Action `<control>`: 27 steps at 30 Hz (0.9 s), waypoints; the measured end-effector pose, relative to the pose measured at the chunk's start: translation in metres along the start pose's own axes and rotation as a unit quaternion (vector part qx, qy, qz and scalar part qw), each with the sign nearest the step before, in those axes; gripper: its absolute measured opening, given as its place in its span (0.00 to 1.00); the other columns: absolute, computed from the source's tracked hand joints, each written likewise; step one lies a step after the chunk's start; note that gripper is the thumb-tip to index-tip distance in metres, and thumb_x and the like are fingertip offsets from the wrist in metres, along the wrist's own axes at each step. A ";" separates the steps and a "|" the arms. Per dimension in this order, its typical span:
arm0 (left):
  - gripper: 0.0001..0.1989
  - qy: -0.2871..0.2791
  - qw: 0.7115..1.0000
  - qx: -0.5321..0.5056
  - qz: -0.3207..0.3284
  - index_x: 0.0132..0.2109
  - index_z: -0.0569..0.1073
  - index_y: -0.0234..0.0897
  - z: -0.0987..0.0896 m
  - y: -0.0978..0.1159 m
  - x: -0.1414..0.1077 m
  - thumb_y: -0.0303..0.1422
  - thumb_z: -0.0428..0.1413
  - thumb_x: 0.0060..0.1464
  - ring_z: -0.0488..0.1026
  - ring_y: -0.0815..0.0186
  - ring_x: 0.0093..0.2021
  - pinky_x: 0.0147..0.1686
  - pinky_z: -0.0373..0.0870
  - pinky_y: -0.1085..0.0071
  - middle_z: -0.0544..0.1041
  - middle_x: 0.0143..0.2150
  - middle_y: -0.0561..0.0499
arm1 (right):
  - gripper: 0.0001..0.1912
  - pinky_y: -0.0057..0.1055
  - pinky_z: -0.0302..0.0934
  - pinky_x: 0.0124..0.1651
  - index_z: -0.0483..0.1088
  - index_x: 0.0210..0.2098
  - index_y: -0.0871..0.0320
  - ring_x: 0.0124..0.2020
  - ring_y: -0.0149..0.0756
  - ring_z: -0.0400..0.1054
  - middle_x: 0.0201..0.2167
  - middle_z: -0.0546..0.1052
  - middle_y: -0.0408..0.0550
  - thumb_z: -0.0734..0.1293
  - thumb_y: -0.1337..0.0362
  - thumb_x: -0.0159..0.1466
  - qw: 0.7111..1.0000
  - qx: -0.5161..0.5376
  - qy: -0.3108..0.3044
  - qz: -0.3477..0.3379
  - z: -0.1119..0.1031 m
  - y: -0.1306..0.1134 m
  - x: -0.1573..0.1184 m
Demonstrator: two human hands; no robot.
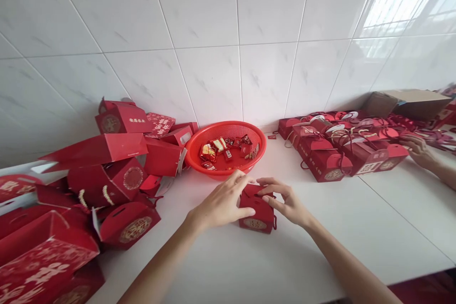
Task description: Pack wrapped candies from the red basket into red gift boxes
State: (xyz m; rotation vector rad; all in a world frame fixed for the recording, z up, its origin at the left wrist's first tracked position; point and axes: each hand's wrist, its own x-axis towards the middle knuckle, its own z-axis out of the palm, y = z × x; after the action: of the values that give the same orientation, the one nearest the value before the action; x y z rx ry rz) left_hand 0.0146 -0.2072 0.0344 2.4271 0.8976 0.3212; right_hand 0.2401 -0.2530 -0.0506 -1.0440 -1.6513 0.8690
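Note:
A small red gift box (pixel 254 222) with a gold round emblem and a dark red cord stands on the white table before me. My left hand (pixel 223 202) is over its left side, fingers stretched out and thumb apart by the front panel. At the top right, my right hand (pixel 285 199) has bent fingers and thumb close together at the lid flap; the contact is partly hidden. Behind the box is a red plastic basket (pixel 261 152) holding several wrapped sweets (pixel 208 152) and small red packets.
Unfilled-looking red boxes (pixel 114 147) are heaped at the left. Several closed corded boxes (pixel 326 164) stand in rows at the right, with a cardboard carton (pixel 413 97) behind. Another person's hand (pixel 418 152) reaches in there. A tiled wall (pixel 210 76) bounds the table (pixel 285 266).

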 end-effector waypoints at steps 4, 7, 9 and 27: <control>0.25 -0.044 0.999 0.003 0.019 0.60 0.72 0.47 0.006 -0.009 0.003 0.38 0.62 0.56 0.60 0.48 0.70 0.63 0.65 0.55 0.60 0.71 0.43 | 0.15 0.43 0.66 0.57 0.80 0.40 0.50 0.58 0.47 0.70 0.57 0.76 0.52 0.68 0.48 0.67 0.997 0.069 0.003 0.038 -0.003 -0.001 -0.001; 0.23 -0.101 0.995 -0.009 -0.022 0.60 0.73 0.47 0.006 -0.014 0.007 0.44 0.60 0.59 0.58 0.46 0.71 0.64 0.64 0.52 0.56 0.74 0.42 | 0.18 0.42 0.67 0.57 0.78 0.42 0.50 0.58 0.47 0.70 0.57 0.76 0.51 0.67 0.45 0.65 0.990 0.092 0.054 0.091 -0.009 0.001 0.001; 0.24 -0.113 0.993 -0.023 -0.041 0.60 0.72 0.47 0.004 -0.016 0.009 0.46 0.59 0.59 0.62 0.47 0.68 0.62 0.66 0.54 0.60 0.71 0.42 | 0.22 0.42 0.68 0.54 0.77 0.43 0.52 0.53 0.46 0.72 0.55 0.77 0.53 0.67 0.42 0.64 0.989 0.043 0.070 0.123 -0.013 0.004 0.002; 0.30 -0.035 0.991 -0.043 -0.119 0.64 0.72 0.44 0.001 -0.019 0.006 0.51 0.57 0.58 0.76 0.54 0.47 0.48 0.71 0.62 0.79 0.52 0.45 | 0.30 0.37 0.64 0.39 0.69 0.23 0.57 0.31 0.39 0.69 0.25 0.74 0.47 0.67 0.34 0.57 0.982 -0.004 0.039 0.186 -0.016 0.003 0.012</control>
State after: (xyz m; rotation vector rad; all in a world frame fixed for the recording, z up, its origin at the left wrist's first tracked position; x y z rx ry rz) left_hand 0.0092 -0.1915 0.0236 2.2109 1.1050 0.1825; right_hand 0.2536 -0.2396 -0.0449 -1.4023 -1.4147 1.0479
